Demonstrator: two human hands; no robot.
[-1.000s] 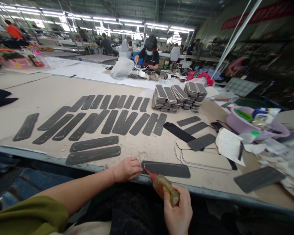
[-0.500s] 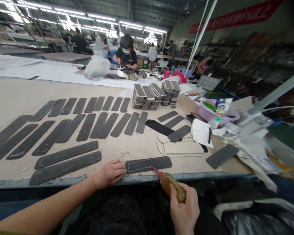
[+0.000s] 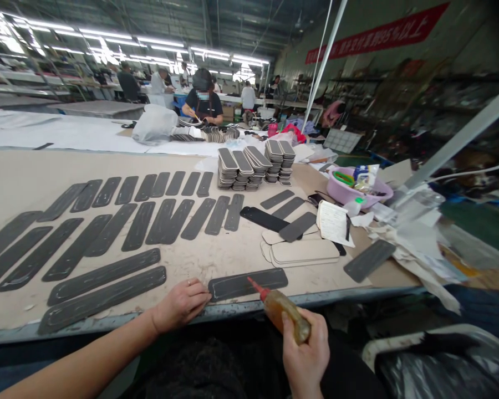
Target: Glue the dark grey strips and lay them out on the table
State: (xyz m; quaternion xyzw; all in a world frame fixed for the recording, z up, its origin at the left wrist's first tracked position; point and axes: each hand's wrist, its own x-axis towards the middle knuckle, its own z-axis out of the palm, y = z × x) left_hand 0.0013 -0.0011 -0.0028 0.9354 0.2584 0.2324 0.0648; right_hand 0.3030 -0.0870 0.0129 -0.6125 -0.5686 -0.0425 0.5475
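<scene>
A dark grey strip [image 3: 233, 285] with rounded ends lies at the table's front edge, thin glue lines on its surface. At its left end rests my left hand [image 3: 183, 305], fingers together against the strip's edge; whether they pinch it is hard to see. My right hand [image 3: 305, 346] is wrapped round an amber glue bottle [image 3: 283, 313], whose red nozzle points at the middle of the strip. To the left, several grey strips [image 3: 103, 282] with glossy lines lie in rows on the beige tabletop.
Stacked grey pieces [image 3: 243, 166] stand at the back. Right of centre are pale rounded pieces [image 3: 303, 252], a notebook [image 3: 333, 221] and a purple basin [image 3: 349, 191]. A metal pole [image 3: 461, 136] slants at right. A person [image 3: 203, 102] works across the table.
The view has shifted slightly. My right hand and the bottle's nozzle have moved a little left along the strip. My left hand stays at the strip's left end.
</scene>
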